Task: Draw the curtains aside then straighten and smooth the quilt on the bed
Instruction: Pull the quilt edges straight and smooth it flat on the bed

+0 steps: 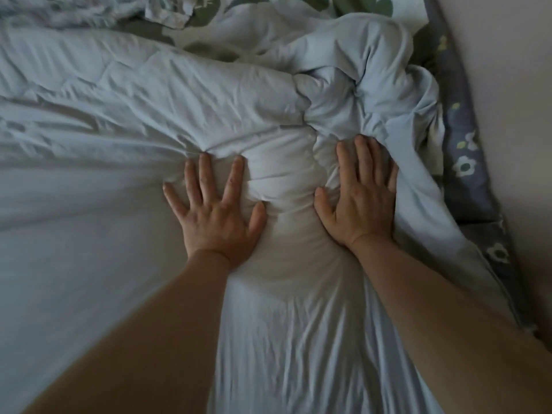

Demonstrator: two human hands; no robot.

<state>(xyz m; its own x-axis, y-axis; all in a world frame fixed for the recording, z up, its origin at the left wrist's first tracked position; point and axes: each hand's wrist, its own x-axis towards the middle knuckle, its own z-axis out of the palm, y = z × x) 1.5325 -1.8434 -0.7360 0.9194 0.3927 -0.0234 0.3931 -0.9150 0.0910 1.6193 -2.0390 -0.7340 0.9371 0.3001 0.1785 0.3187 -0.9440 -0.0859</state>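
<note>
Two bare forearms [155, 339] are seen reaching in from the near edge, over the pale blue quilt [98, 204]. Near part of the quilt is laid fairly flat, with fine creases running between the arms.

Left hand [215, 216] is laid palm-down on the quilt at mid-frame, fingers straight and spread, nothing gripped. Right hand [361, 201] is laid palm-down just right of it, fingers straight and closer together, also nothing gripped. A puffed ridge of quilt is raised between the two hands; cloth is puckered at the fingertips of both.

Beyond the right hand the quilt is bunched into a crumpled heap [367, 82] at far right. To the far left it is spread out, with stitched seams visible.

Along the right side a dark blue flower-print fabric [466, 165] is exposed under the quilt edge, possibly a sheet or mattress pad; the view is too dim to say. It is butted against a plain wall [507, 85].

At the far edge a green-and-white printed fabric [239, 19] is lying rumpled.
</note>
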